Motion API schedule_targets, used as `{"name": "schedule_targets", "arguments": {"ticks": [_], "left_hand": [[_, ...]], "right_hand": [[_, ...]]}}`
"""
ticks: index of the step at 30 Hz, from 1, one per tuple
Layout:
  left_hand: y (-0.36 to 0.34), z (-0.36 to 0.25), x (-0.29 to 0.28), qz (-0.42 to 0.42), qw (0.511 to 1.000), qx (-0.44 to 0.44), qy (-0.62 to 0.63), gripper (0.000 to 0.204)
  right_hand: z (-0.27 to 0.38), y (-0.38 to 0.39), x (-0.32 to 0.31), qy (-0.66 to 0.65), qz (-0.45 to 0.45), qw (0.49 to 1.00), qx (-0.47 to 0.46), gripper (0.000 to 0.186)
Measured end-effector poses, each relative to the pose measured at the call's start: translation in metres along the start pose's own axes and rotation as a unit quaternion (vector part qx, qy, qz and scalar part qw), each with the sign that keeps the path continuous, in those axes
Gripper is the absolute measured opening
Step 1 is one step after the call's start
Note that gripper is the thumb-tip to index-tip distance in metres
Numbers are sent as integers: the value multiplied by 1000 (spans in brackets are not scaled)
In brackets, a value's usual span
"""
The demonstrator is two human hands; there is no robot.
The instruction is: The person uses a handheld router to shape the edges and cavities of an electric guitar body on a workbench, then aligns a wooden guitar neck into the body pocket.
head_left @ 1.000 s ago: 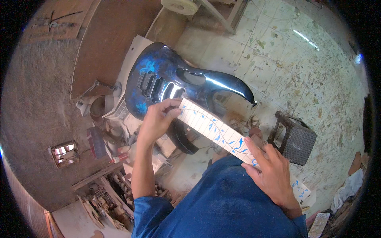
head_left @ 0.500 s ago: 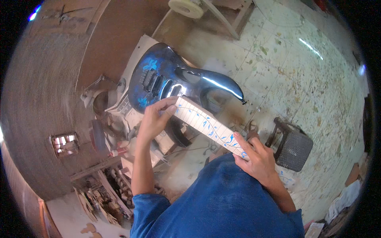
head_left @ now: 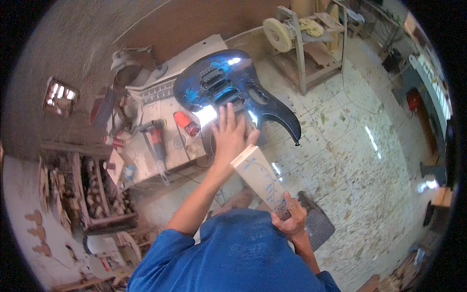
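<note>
A glossy blue-and-black electric guitar body with cut-out cavities lies on the workbench. My left hand is stretched over its lower part, fingers extended and apart, by the pocket where a neck fits; whether it presses on the surface I cannot tell. In my right hand is a pale wooden guitar neck, gripped by the end nearer me. A blue leafy vine runs along its face. Its squared far end points up toward my left wrist, and the gripped end is partly hidden by my fingers.
The white bench carries a red-and-black power tool and a smaller red tool. A buffing wheel on a frame stands beyond. To the right a dark stool sits on the stained tiled floor. Wood scraps fill a rack at left.
My left hand has let go of the neck and moved onto the guitar body. My right hand keeps the neck, now tilted more steeply. The view has shifted, showing more of the bench.
</note>
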State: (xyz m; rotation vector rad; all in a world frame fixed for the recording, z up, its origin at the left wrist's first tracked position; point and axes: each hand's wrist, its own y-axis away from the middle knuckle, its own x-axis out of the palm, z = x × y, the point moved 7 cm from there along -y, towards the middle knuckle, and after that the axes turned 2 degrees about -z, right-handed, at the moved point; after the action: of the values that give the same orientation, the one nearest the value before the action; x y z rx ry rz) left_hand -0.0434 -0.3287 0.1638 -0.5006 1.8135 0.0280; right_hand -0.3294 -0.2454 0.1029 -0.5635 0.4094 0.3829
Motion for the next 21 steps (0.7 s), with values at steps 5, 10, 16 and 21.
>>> {"name": "schedule_targets", "arguments": {"ticks": [5, 10, 16, 21], "left_hand": [[24, -15, 35, -29, 996, -8, 80, 79], [51, -21, 31, -29, 987, 30, 158, 75], [63, -7, 22, -21, 934, 86, 347, 42], [39, -28, 28, -16, 881, -9, 472, 26]], "right_hand": [[2, -2, -11, -17, 29, 999, 5, 88], [6, 13, -13, -17, 42, 999, 3, 88], [29, 23, -1, -37, 31, 999, -11, 90], [72, 40, 16, -28, 20, 999, -22, 88]]}}
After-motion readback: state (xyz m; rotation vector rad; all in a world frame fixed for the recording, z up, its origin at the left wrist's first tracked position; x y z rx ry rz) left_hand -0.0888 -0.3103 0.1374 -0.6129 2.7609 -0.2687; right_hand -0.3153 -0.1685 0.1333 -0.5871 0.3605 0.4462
